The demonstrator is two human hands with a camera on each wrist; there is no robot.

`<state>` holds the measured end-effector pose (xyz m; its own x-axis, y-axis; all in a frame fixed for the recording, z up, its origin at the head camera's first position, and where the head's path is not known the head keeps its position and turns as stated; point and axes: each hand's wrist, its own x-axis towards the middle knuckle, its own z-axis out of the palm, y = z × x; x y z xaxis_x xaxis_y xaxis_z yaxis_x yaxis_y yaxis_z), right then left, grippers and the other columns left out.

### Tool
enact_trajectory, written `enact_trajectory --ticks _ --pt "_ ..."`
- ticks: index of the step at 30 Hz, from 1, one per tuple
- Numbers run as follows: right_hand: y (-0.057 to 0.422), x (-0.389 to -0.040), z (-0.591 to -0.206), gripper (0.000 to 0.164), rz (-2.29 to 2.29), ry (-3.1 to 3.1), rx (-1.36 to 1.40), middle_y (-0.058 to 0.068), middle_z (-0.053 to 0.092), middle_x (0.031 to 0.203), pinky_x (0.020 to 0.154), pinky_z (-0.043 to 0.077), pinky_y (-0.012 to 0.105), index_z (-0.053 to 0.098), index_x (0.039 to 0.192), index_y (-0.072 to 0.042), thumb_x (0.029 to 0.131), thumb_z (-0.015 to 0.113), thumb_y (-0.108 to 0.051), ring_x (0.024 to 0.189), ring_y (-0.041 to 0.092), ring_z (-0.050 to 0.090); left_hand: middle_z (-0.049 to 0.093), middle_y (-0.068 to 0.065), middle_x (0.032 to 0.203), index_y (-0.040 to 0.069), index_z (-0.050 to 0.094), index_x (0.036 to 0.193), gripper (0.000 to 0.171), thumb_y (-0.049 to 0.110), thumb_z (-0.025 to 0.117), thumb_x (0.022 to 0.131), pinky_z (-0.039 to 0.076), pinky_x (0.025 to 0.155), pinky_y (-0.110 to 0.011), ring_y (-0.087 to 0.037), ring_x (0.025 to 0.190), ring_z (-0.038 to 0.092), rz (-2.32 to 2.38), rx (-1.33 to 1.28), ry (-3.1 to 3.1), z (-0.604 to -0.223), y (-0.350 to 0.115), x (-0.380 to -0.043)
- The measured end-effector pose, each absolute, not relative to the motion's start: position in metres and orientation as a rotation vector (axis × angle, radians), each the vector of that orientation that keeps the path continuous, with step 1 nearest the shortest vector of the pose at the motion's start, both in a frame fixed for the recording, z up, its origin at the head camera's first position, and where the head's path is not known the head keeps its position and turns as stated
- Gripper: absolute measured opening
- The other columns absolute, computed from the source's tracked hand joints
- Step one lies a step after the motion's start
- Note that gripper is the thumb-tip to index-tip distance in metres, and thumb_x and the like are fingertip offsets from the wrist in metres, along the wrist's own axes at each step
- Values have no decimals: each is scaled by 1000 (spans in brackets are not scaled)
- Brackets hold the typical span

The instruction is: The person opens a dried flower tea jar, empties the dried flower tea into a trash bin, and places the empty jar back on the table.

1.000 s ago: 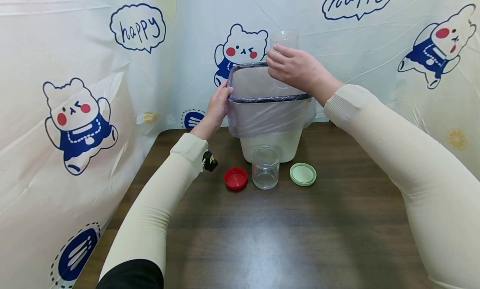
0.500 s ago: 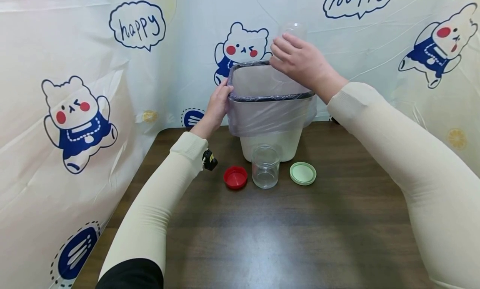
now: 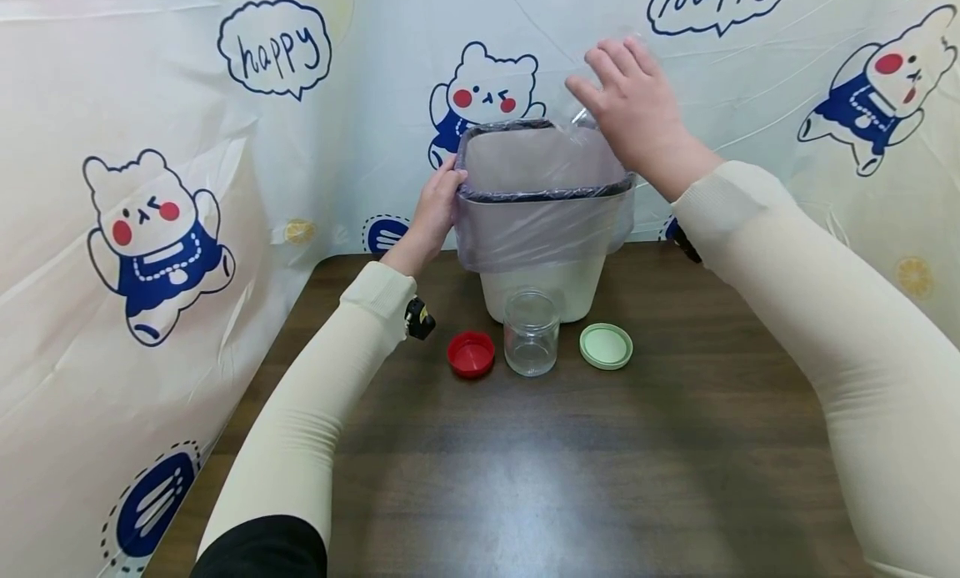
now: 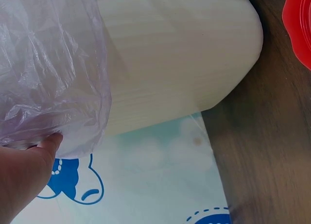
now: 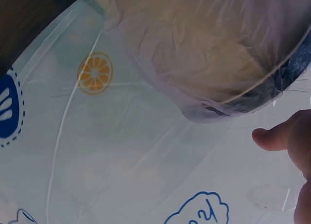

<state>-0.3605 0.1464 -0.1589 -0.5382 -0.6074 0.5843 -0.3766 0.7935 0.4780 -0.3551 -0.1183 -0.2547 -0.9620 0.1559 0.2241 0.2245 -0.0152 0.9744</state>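
My left hand [image 3: 433, 215] grips the left rim of a cream trash bin [image 3: 543, 290], with its thumb against the purplish bin liner [image 4: 58, 78] folded over the rim. Raised over the bin's back right corner, my right hand [image 3: 637, 103] holds a clear jar [image 3: 581, 118], tilted and mostly hidden behind the fingers. In the right wrist view the thumb [image 5: 272, 138] shows beside the liner, and the see-through jar is barely visible. A second clear jar [image 3: 531, 336] stands lidless on the table before the bin, between a red lid [image 3: 471, 355] and a pale green lid [image 3: 606, 347].
The bin stands near the back edge of the dark wooden table [image 3: 525, 478]. Behind it and along the left hangs a printed curtain [image 3: 360, 103] with cartoon bears. A small black device [image 3: 419, 320] sits at my left wrist.
My right hand has moved up and to the right, tipping the clear jar further over and turning it at the bin's mouth. My left hand stays on the rim.
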Motion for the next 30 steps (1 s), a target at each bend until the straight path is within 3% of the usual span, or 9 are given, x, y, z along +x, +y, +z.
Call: enact_trajectory --ticks 5,8,12,24,30 --pt "155 -357 -155 65 -88 -2377 597 18 32 131 104 5 40 38 130 -9 70 59 6 123 33 22 28 8 139 22 27 139 52 30 42 90 20 100 -46 -11 127 24 -2176 -419 -2160 -259 -119 -362" --pt "160 -356 -154 73 88 -2480 480 17 27 135 103 5 44 32 135 -11 70 62 4 126 32 18 29 9 139 24 28 138 51 32 42 89 20 100 -46 -11 126 25 -2168 -410 -2161 -260 -119 -362" --pt "169 -354 -155 75 313 -2525 359 14 27 136 102 10 46 29 137 -14 73 67 -4 125 31 18 29 10 138 25 30 138 51 33 42 89 20 100 -47 -12 127 24 -2159 -393 -2164 -259 -119 -362" --pt "195 -347 -158 80 800 -2581 193 4 25 139 99 22 39 23 140 -19 75 69 -24 125 21 22 28 10 139 26 30 138 52 34 43 89 20 100 -48 -12 127 24 -2148 -381 -2169 -260 -120 -362" --pt "208 -338 -164 82 1052 -2605 125 -3 26 140 99 25 43 21 139 -27 73 69 -35 127 20 23 27 9 139 25 29 138 52 33 43 89 20 100 -47 -12 127 24 -2154 -375 -2178 -260 -120 -362"
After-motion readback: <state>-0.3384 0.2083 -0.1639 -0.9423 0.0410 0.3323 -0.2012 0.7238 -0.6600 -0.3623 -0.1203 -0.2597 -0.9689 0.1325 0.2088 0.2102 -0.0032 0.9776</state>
